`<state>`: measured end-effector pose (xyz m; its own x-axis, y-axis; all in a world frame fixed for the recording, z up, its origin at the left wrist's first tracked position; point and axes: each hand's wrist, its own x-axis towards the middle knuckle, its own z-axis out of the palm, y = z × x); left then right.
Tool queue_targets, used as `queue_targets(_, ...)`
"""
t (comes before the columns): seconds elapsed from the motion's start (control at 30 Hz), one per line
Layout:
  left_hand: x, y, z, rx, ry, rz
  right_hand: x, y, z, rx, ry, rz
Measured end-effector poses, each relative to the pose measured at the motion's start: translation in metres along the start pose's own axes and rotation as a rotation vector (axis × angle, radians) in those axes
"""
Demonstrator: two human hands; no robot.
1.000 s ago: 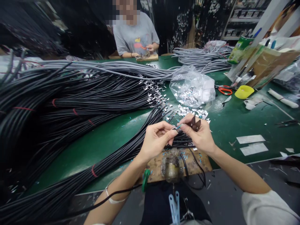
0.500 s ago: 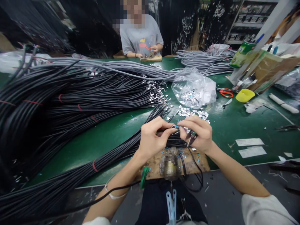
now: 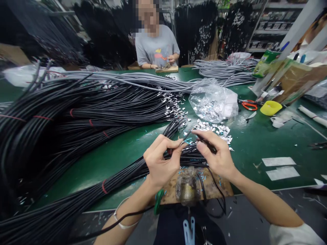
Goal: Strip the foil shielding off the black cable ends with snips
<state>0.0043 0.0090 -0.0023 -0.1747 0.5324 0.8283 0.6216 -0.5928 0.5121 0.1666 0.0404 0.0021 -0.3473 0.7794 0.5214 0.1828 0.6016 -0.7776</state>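
My left hand [image 3: 163, 157] pinches the end of a black cable, where thin blue wires [image 3: 188, 140] stick out between thumb and forefinger. The rest of that cable runs back past my left wrist. Closed around a dark, slim tool [image 3: 208, 144], my right hand [image 3: 217, 153] has its fingertips close to the wire ends; the tool's tip is hard to make out. Under both hands lies a bundle of black cables [image 3: 127, 173], tied with a red band [image 3: 104, 186]. Below the hands, a wrapped metal block [image 3: 188, 189] sits on a wooden board [image 3: 219, 185].
More black cables [image 3: 122, 112] and grey cables [image 3: 143, 77] cover the left and back. A plastic bag [image 3: 213, 102], foil scraps [image 3: 224, 131], orange-handled scissors [image 3: 249, 104] and a yellow roll [image 3: 270, 108] lie to the right. Across the table sits a person [image 3: 158, 47].
My hands have moved slightly apart, and the blue wires now show between them. The tool in my right hand has turned. The whole view has shifted a little.
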Motion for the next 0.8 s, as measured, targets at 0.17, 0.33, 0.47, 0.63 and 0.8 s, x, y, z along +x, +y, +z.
queue_targets(0.17, -0.0018, 0.0012, -0.0016, -0.002, 0.008, 0.016, -0.0017, 0.0003, 0.0055, 0.090, -0.107, 0.008)
queue_targets(0.33, -0.0028, 0.0028, -0.0020, -0.011, -0.035, 0.006, -0.0008, -0.0002, 0.0085, 0.116, -0.101, 0.034)
queue_targets(0.47, -0.0036, 0.0025, -0.0014, -0.007, -0.031, 0.002, -0.0015, -0.0009, 0.0082, 0.126, -0.085, 0.035)
queue_targets(0.63, -0.0041, 0.0019, -0.0010, 0.003, -0.015, 0.008, -0.0020, -0.0017, 0.0072, 0.122, -0.063, 0.026)
queue_targets(0.8, -0.0049, 0.0023, -0.0017, -0.007, -0.019, -0.004, -0.0008, -0.0015, 0.0075, 0.094, -0.049, 0.010)
